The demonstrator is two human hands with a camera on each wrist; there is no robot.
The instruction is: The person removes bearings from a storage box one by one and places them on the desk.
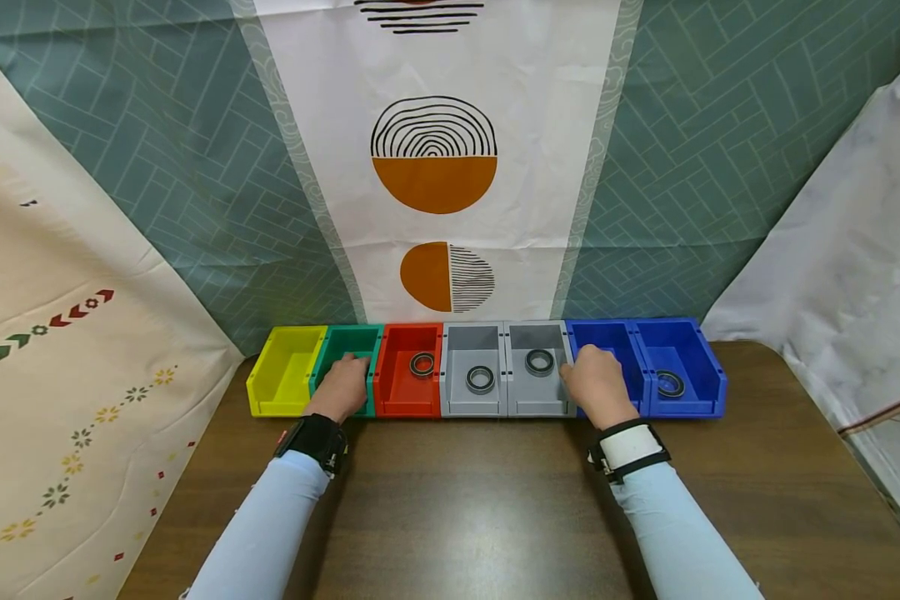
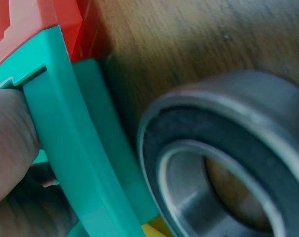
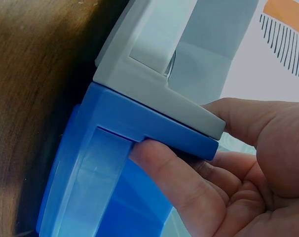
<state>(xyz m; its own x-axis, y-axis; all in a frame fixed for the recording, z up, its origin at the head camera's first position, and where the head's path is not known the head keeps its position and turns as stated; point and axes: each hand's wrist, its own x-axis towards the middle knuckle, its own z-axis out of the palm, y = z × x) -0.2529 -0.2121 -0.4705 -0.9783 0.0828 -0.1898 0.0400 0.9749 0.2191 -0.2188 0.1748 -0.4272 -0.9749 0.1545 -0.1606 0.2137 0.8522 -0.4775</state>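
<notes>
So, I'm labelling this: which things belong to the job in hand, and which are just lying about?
Seemingly in the job:
left hand, at green bin
right hand, pinching grey bin against blue bin
bearings
neighbouring bins

Seemingly just around:
patterned backdrop
cream cloth

Free at six o'clock from the gray bins (image 1: 506, 392), over the table (image 1: 465, 500); blocked at twelve by hanging cloth (image 1: 532, 192), at nine by the left hand (image 1: 341, 388), at three by the right hand (image 1: 600, 385). In the left wrist view, crowded at four by a bearing (image 2: 199, 126).
</notes>
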